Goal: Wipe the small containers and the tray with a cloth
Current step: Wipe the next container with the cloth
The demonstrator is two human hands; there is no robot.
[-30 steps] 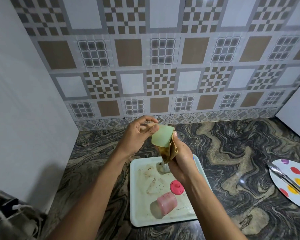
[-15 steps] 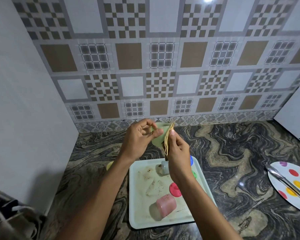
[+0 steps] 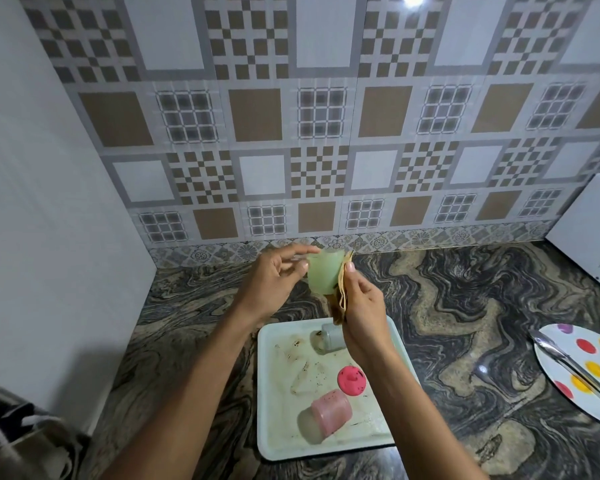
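Observation:
My left hand (image 3: 272,278) holds a small pale green container (image 3: 324,276) by its left side, raised above the counter. My right hand (image 3: 361,311) presses a folded tan cloth (image 3: 343,289) against the container's right side. Below them lies a white tray (image 3: 267,393) with brown smears and crumbs. On the tray a pink container (image 3: 330,412) lies on its side, a pink lid (image 3: 351,381) sits beside it, and a clear container (image 3: 328,337) lies at the far end, partly hidden by my right wrist.
The marbled dark counter (image 3: 465,306) meets a tiled wall behind and a plain white wall on the left. A polka-dot plate (image 3: 568,344) with metal tongs (image 3: 575,370) sits at the right. A white appliance (image 3: 589,226) stands at the far right.
The green container has turned in my left hand, and the cloth in my right hand has slid along its side. Both hands stayed raised over the tray.

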